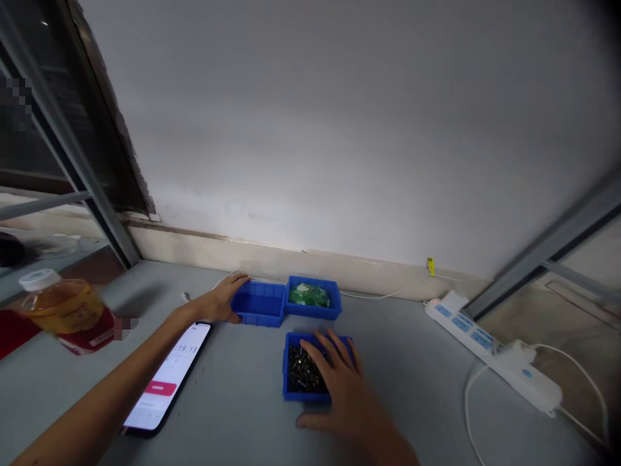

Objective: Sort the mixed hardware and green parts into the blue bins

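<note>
My left hand [220, 301] spans the left end of a blue plastic bin [262, 320], thumb at the front side and fingers at the back rim. Nothing shows inside that bin. Touching its right side stands a second blue bin [313, 313], which holds a green and clear plastic bag [309, 296]. Closer to me is a third blue bin [291, 395] full of small dark metal parts [301, 370]. Over its right part my right hand [344, 382] is spread, fingers apart and thumb in front of the near wall; whether the fingertips touch the parts is unclear.
A lit phone [169, 378] lies beneath my left forearm. At the left stands a drink bottle [70, 310] with a white cap. A white power strip [490, 349] with cables lies at the right. The wall [310, 162] rises behind the grey table [233, 408].
</note>
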`<control>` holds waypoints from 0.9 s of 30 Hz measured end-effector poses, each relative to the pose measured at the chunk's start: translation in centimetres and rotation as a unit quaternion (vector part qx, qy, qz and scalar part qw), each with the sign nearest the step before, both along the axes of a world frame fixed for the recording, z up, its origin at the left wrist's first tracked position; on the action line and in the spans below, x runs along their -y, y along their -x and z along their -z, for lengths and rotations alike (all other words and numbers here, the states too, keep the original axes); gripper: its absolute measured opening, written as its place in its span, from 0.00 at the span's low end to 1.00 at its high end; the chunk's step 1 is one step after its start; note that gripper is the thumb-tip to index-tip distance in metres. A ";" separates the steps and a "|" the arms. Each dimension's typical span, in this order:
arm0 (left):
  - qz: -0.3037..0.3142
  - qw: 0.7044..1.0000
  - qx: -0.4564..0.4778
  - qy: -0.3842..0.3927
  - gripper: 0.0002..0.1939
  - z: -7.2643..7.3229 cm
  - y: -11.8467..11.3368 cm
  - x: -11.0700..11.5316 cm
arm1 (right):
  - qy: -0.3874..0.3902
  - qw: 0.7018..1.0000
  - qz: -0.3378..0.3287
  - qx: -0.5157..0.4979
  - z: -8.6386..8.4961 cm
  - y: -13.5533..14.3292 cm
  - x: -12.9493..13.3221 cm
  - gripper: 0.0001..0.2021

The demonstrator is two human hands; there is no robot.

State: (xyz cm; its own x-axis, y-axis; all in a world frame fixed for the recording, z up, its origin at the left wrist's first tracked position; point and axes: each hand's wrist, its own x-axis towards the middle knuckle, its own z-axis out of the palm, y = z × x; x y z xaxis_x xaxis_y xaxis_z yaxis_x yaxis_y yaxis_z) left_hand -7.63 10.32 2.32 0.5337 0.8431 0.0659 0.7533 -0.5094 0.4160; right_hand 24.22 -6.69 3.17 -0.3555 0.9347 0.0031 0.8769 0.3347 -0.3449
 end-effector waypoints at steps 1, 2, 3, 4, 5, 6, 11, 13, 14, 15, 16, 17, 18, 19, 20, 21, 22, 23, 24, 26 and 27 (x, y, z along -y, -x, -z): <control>-0.001 1.000 -0.001 -0.002 0.49 -0.1 -0.1 0.2 | 0.027 0.999 -0.013 0.016 -0.4 -0.1 -0.5 0.56; -0.003 1.000 -0.002 -0.003 0.48 -0.3 -0.3 0.4 | 0.045 0.998 -0.019 0.029 -0.7 -0.1 -0.8 0.58; -0.006 1.000 -0.005 -0.002 0.48 -0.4 -0.4 0.6 | 0.052 0.998 -0.017 0.038 -0.9 -0.1 -1.1 0.59; -0.008 1.000 -0.008 -0.002 0.48 -0.5 -0.5 0.7 | 0.050 0.998 -0.011 0.044 -1.0 0.0 -1.3 0.59; -0.011 1.000 -0.012 0.000 0.48 -0.6 -0.6 0.7 | 0.043 0.998 -0.003 0.047 -1.0 0.1 -1.4 0.58; -0.014 1.000 -0.016 0.002 0.49 -0.6 -0.7 0.8 | 0.036 0.998 0.001 0.047 -1.0 0.2 -1.4 0.56; -0.035 0.998 -0.043 0.007 0.52 -0.6 -1.4 0.6 | 0.019 0.999 -0.028 0.034 -0.9 0.3 -0.5 0.55; -0.045 0.997 -0.056 0.005 0.54 -0.9 -1.9 1.1 | 0.012 0.999 -0.035 0.031 -0.9 0.1 0.0 0.56; -0.049 0.997 -0.057 -0.004 0.54 -1.2 -2.2 1.6 | 0.009 0.999 -0.037 0.030 -0.8 0.0 0.3 0.57; -0.051 0.997 -0.053 -0.019 0.55 -1.7 -2.6 2.4 | 0.004 0.999 -0.044 0.030 -0.6 -0.3 0.5 0.58; -0.048 0.997 -0.039 -0.043 0.54 -2.1 -3.2 3.5 | -0.005 0.998 -0.056 0.030 -0.4 -0.6 0.8 0.57; -0.039 0.996 -0.002 -0.082 0.51 -2.6 -3.8 4.9 | -0.017 0.997 -0.073 0.032 -0.2 -1.0 1.0 0.54; -0.018 0.994 0.042 -0.100 0.47 -2.9 -4.5 6.4 | -0.030 0.994 -0.095 0.035 0.0 -1.5 1.2 0.47; 0.000 0.991 0.090 -0.102 0.42 -3.1 -5.3 8.2 | -0.041 0.991 -0.119 0.039 0.2 -2.0 1.3 0.39; 0.022 0.987 0.131 -0.092 0.37 -3.0 -6.1 10.0 | -0.043 0.988 -0.143 0.045 0.2 -2.5 1.3 0.31; 0.034 0.984 0.156 -0.079 0.32 -2.7 -6.9 11.8 | -0.038 0.985 -0.160 0.051 0.0 -3.0 1.3 0.27; 0.027 0.980 0.178 -0.078 0.27 -2.1 -7.7 13.4 | -0.030 0.985 -0.162 0.056 -0.3 -3.4 1.1 0.27; 0.016 0.979 0.189 -0.072 0.25 -1.3 -8.3 14.8 | -0.028 0.988 -0.142 0.058 -0.8 -3.7 0.8 0.30; 0.006 0.977 0.199 -0.072 0.24 -0.3 -8.8 16.0 | -0.033 0.992 -0.102 0.060 -1.4 -3.9 0.5 0.35; -0.016 0.975 0.208 -0.081 0.20 1.9 -9.4 17.5 | -0.072 0.995 0.017 0.062 -2.9 -4.1 0.1 0.46; -0.025 0.973 0.213 -0.087 0.18 3.0 -9.4 17.8 | -0.078 0.994 0.050 0.062 -3.6 -4.1 0.0 0.48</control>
State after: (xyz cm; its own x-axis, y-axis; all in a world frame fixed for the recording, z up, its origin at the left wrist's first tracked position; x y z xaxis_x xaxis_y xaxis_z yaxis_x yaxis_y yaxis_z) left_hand 1.80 -7.53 -0.68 0.3843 0.8238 0.4167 0.5570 -0.5668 0.6070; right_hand 28.36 -6.66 6.80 -0.2679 0.9568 0.1132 0.9407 0.2851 -0.1836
